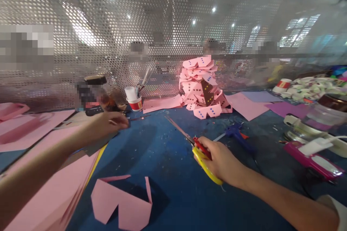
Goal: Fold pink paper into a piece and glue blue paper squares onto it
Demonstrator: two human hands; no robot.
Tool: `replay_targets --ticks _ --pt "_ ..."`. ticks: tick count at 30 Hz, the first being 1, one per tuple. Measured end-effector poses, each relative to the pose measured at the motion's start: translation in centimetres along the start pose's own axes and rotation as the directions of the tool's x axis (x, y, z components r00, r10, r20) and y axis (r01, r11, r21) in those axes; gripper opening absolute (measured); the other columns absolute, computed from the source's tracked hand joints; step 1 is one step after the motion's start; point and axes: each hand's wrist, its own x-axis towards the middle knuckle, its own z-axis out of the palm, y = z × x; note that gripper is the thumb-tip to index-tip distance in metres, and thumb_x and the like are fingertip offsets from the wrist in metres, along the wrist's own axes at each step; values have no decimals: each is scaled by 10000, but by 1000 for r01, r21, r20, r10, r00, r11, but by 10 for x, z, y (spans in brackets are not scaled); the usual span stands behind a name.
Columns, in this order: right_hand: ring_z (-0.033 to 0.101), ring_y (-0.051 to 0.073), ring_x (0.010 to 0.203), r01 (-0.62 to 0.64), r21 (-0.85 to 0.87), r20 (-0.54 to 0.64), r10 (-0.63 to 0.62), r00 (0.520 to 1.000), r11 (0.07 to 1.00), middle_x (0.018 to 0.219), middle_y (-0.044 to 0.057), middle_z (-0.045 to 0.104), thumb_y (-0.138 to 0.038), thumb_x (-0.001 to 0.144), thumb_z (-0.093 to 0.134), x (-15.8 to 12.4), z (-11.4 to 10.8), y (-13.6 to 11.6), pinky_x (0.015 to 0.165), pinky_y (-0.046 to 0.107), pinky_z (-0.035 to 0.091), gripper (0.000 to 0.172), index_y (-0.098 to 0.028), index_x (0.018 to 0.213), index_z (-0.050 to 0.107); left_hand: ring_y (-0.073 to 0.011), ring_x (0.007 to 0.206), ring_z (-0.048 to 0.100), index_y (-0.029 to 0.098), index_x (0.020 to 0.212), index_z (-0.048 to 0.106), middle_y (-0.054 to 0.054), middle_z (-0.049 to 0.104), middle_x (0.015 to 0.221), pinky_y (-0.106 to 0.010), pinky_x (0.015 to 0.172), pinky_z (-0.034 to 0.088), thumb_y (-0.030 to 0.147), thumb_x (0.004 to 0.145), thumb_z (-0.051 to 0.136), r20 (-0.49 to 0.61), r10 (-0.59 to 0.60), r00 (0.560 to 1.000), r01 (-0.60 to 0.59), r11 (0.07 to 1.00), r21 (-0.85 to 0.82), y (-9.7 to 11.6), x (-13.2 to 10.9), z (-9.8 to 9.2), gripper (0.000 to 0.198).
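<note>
My right hand [217, 153] is closed around the handles of a pair of scissors [202, 160], one yellow and one red. The blades are nearly together and point up and left over the blue table. On the left, my left hand [115, 121] reaches over the sheets with its fingers curled in; whatever they pinch, if anything, is hidden. Close to those fingers stand a dark-lidded jar [104, 94] and a paper cup [135, 103] with brushes. At the near edge rests a folded pink paper mask [121, 205] with a notch cut in its lower side.
Pink sheets [62, 191] are stacked at left. A tall pile of dotted pink masks [199, 90] rises at the back, before a perforated metal screen [162, 25]. A blue glue gun [240, 135], a magenta device [311, 160] and a clear container [325, 115] lie right.
</note>
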Motion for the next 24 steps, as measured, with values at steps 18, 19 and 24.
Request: replay_targets --ticks 18,19,24 --pt "421 107 526 -32 -17 22 32 999 999 649 -30 579 -348 868 593 2 -2 3 518 245 274 156 -216 821 525 -194 811 638 229 830 728 -16 689 887 -287 705 466 215 742 659 287 320 903 -306 947 -94 84 50 103 112" --pt "424 108 529 -34 -15 24 35 999 999 649 -30 577 -342 865 592 2 -3 2 517 245 274 152 -217 817 521 -198 822 638 229 834 726 -19 688 896 -292 712 465 217 748 658 283 329 901 -314 944 -97 85 48 102 110" --pt "407 106 507 -54 -29 19 55 998 998 626 -34 555 -340 869 587 2 -3 0 505 249 265 163 -220 795 504 -200 889 615 229 876 696 -44 670 993 -325 816 468 253 849 595 207 369 906 -348 928 -130 87 36 102 108"
